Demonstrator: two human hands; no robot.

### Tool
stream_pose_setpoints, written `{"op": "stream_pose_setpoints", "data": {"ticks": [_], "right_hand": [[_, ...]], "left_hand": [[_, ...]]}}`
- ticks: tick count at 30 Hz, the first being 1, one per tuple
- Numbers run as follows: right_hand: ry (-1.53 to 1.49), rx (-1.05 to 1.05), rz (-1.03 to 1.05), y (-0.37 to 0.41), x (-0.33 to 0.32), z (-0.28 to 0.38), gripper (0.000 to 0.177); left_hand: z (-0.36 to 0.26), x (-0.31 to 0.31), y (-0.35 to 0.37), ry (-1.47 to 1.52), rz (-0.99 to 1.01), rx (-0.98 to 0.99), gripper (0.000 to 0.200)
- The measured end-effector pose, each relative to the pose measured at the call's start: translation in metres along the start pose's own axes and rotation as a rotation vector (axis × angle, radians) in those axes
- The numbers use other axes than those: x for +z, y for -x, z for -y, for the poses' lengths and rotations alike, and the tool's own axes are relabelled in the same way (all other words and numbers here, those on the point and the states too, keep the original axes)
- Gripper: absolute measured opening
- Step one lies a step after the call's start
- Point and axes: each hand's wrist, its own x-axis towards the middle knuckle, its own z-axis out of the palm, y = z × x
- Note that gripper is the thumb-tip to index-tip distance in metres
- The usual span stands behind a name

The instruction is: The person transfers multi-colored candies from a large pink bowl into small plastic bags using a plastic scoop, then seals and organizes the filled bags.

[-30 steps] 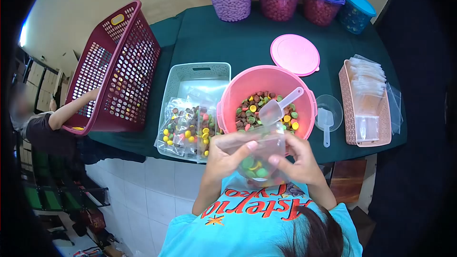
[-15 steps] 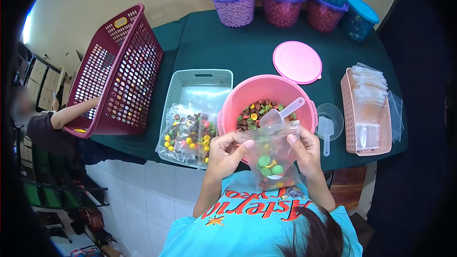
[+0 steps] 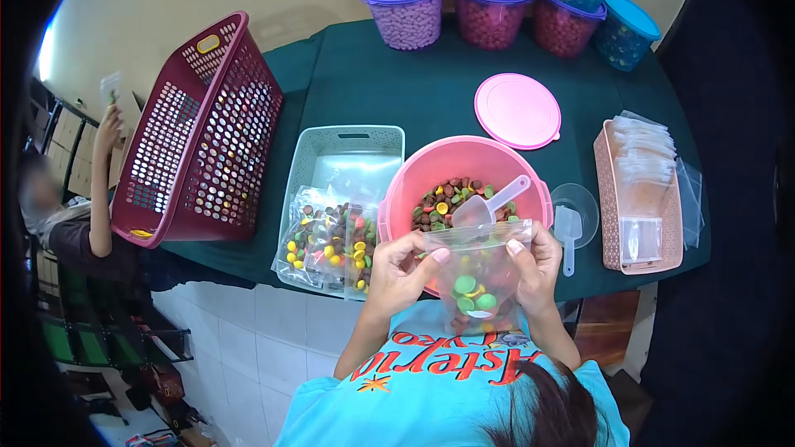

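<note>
A clear zip bag (image 3: 475, 269) with green, yellow and brown candies in its lower part hangs upright in front of my chest. My left hand (image 3: 403, 276) pinches its top left edge, thumb on the near side. At the top right edge my right hand (image 3: 537, 271) grips the same bag near the zip strip. Just behind the bag stands a pink tub (image 3: 397, 170) of mixed brown, green, yellow and red candies. A translucent scoop (image 3: 474, 210) lies on those candies, its handle pointing up and right.
Filled bags (image 3: 327, 240) lie in a pale green basket (image 3: 300, 157). Right are a small scoop (image 3: 568, 228) on a clear round dish and a pink basket (image 3: 609, 199) of bags. A pink lid (image 3: 517, 111), candy tubs (image 3: 406, 16), maroon basket (image 3: 186, 165) and co-worker's arm (image 3: 101, 190) surround.
The co-worker's hand has come out of the maroon basket and is raised, holding up a small clear bag. My hands stay on the zip bag, shifted only slightly.
</note>
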Motion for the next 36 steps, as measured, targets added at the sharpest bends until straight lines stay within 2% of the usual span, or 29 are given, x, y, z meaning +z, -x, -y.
{"op": "stream_pose_setpoints", "data": {"ticks": [4, 6, 8, 14, 16, 18, 20, 23, 29, 31, 36], "right_hand": [[-0.036, 0.037, 0.015, -0.001, -0.002, 0.002, 0.005], [-0.025, 0.03, 0.044, -0.003, -0.001, 0.004, 0.005], [0.143, 0.057, 0.083, -0.002, 0.002, 0.009, 0.003], [0.185, 0.009, 0.035, -0.002, 0.003, 0.007, 0.004], [0.174, -0.018, 0.041, -0.002, 0.001, 0.004, 0.004], [0.162, -0.042, 0.046, -0.003, 0.001, 0.004, 0.004], [0.123, 0.025, 0.045, -0.002, 0.002, 0.006, 0.005], [0.117, 0.018, 0.075, -0.004, 0.003, 0.009, 0.006], [0.156, 0.122, 0.119, -0.005, 0.0, 0.009, 0.006], [0.159, 0.092, 0.111, -0.004, 0.002, 0.007, 0.006], [0.173, 0.101, 0.124, -0.005, 0.001, 0.008, 0.005]], "left_hand": [[0.005, -0.005, 0.003, -0.162, 0.001, 0.033, 0.005], [0.005, -0.004, 0.002, -0.162, 0.001, 0.014, 0.006], [0.004, -0.003, 0.002, -0.162, 0.001, -0.004, 0.006], [0.002, 0.0, -0.001, 0.064, 0.067, -0.005, 0.005], [-0.003, 0.003, -0.001, 0.109, 0.082, -0.082, 0.007], [-0.001, 0.005, -0.003, 0.056, 0.086, -0.062, 0.008], [-0.001, 0.005, -0.003, 0.004, 0.09, -0.045, 0.008], [-0.002, 0.005, -0.002, -0.003, 0.05, -0.133, 0.009], [-0.002, 0.005, -0.002, -0.011, 0.066, -0.088, 0.008], [0.0, 0.007, -0.003, 0.022, 0.094, -0.025, 0.009], [-0.002, 0.01, -0.004, -0.085, 0.085, -0.044, 0.01]]}}
